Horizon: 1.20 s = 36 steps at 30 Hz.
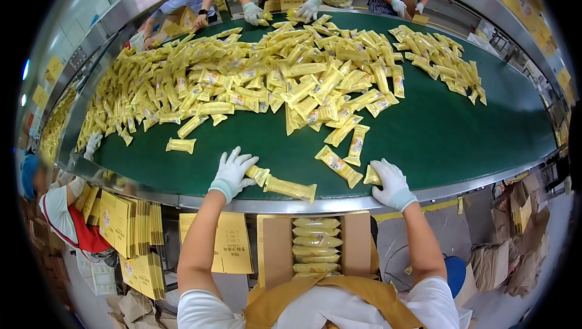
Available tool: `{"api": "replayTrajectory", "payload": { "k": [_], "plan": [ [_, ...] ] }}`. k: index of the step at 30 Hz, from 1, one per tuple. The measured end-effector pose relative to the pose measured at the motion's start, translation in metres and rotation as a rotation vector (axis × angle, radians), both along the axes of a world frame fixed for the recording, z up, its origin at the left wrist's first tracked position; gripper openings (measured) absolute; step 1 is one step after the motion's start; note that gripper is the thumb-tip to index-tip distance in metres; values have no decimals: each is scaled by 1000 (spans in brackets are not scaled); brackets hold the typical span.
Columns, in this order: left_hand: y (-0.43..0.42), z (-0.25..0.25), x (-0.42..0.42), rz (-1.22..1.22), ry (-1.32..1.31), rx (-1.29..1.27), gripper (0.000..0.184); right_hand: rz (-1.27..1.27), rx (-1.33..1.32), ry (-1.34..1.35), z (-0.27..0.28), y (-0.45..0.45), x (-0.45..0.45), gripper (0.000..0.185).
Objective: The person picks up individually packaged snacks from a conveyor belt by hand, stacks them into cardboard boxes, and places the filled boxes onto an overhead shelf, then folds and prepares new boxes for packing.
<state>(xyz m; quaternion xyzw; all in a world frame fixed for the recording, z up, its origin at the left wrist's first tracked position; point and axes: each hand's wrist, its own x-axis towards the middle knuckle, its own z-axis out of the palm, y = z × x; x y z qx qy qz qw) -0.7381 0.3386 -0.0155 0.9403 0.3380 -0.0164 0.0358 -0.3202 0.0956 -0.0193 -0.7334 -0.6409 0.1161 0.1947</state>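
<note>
My left hand (232,173), in a white glove, has a small yellow snack packet (259,175) between its thumb and forefinger; its other fingers are spread. A second packet (290,188) lies on the green belt just beside it. My right hand (391,183), also gloved, closes around another snack packet (371,176) by the belt's near edge, its far end hidden under the fingers. Between the hands lies a loose packet (338,166). Below, against my apron, an open cardboard box (278,250) holds a stacked column of several packets (316,241).
A large heap of yellow packets (200,74) covers much of the green conveyor belt (424,141). Its metal rim (339,204) runs in front of me. Co-workers' gloved hands (309,9) work across the belt. Folded yellow cartons (118,223) stand at left beside a person in a red apron.
</note>
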Motion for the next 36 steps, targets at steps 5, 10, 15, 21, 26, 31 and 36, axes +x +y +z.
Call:
{"api": "replayTrajectory", "payload": {
  "k": [5, 10, 15, 21, 26, 31, 36],
  "plan": [
    [12, 22, -7, 214, 61, 89, 38, -209, -94, -14, 11, -2, 23, 46],
    [-32, 62, 54, -161, -188, -314, 40, -449, 230, 44, 50, 61, -8, 48],
    [-55, 19, 86, -327, -49, -131, 39, -603, -126, -88, 26, 144, -29, 58],
    [-41, 45, 123, -301, 10, -286, 41, -665, -292, 3, -10, 146, -30, 67],
    [-48, 48, 204, -497, -127, -232, 34, -460, -443, -41, 7, 111, -9, 45],
    [-48, 33, 233, -487, 88, -232, 29, -408, -488, -280, 29, 89, 27, 29],
    [-59, 30, 216, -426, 151, -169, 22, 102, 46, -202, 61, 122, 10, 23]
  ]
}}
